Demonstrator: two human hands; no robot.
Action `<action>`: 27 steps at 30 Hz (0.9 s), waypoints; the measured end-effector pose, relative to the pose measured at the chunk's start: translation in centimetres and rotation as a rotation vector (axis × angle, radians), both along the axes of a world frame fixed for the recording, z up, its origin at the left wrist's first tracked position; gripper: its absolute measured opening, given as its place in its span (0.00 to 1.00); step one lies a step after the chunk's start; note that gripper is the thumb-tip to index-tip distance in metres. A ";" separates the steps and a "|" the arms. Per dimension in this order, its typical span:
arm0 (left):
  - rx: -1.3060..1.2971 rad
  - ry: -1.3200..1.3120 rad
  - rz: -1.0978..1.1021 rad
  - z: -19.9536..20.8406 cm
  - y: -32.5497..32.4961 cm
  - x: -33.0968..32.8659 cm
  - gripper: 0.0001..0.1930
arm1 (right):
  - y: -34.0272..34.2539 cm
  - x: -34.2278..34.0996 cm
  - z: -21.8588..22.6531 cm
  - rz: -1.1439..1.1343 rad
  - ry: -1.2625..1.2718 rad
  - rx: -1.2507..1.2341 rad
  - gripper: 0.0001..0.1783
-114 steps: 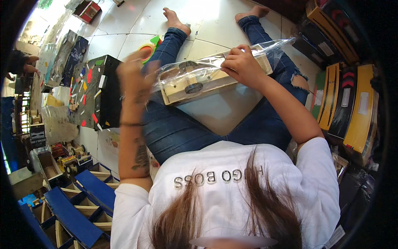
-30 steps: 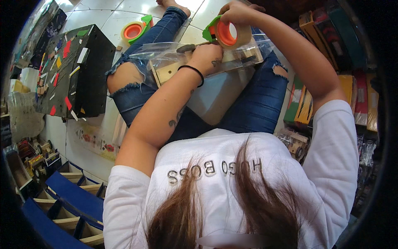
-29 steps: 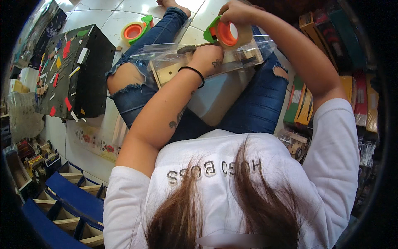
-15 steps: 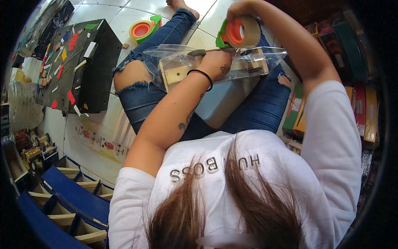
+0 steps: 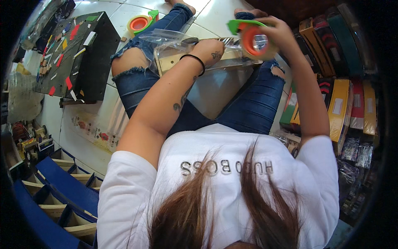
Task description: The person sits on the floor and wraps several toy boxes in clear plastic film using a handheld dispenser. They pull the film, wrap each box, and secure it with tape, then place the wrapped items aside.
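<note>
A light wooden object [image 5: 168, 62] in a clear plastic bag [image 5: 166, 36] lies across my thighs; its exact kind is partly hidden by my arm. My left hand [image 5: 210, 50] is closed on the plastic at its top edge, with the fingertips mostly hidden. In my right hand [image 5: 278, 33] is a green tape dispenser [image 5: 237, 25] with an orange hub and a roll of clear tape. The roll hangs over the right end of the bagged object, and I cannot tell whether it touches it.
A second green tape dispenser [image 5: 141, 24] sits on the tiles beyond my left knee. Left of it stands a black box [image 5: 97, 54] dotted with coloured scraps. Blue compartmented wooden pieces [image 5: 72, 182] lie at lower left. Boxed goods [image 5: 338, 118] are stacked along the right.
My right hand has brought the tape dispenser rightward and turned it, from above the object's middle to its right end. The left hand keeps its hold, shifted slightly left and up.
</note>
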State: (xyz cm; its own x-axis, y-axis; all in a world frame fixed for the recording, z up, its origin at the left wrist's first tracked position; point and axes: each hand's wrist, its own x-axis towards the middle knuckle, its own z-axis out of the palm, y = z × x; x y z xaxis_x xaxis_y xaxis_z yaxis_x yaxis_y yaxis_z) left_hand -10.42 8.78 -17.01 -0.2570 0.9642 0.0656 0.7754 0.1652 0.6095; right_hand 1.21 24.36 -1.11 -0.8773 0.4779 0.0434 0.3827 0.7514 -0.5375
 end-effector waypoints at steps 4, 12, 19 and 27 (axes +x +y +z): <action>0.009 0.010 0.005 0.3 -0.3 0.1 0.13 | 2.2 -8.1 -4.6 0.082 -0.316 0.236 0.24; 0.015 -0.033 0.006 0.2 -0.2 -0.2 0.08 | 3.1 -14.4 -4.4 0.146 -0.697 0.025 0.23; 0.006 -0.050 -0.011 0.2 0.0 -0.2 0.09 | 1.4 -12.3 -3.0 0.294 -0.725 0.177 0.19; -0.010 -0.004 0.001 0.3 0.0 -0.1 0.09 | 1.6 -17.8 -4.7 -0.089 -1.010 -0.031 0.17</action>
State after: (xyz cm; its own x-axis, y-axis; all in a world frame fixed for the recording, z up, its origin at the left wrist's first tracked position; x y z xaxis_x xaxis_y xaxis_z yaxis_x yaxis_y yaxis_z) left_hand -10.48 8.82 -16.69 -0.2580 0.9646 0.0549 0.7728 0.1720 0.6109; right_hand -16.64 25.92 -5.79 -0.4578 0.5313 -0.7128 0.7227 0.6894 0.0497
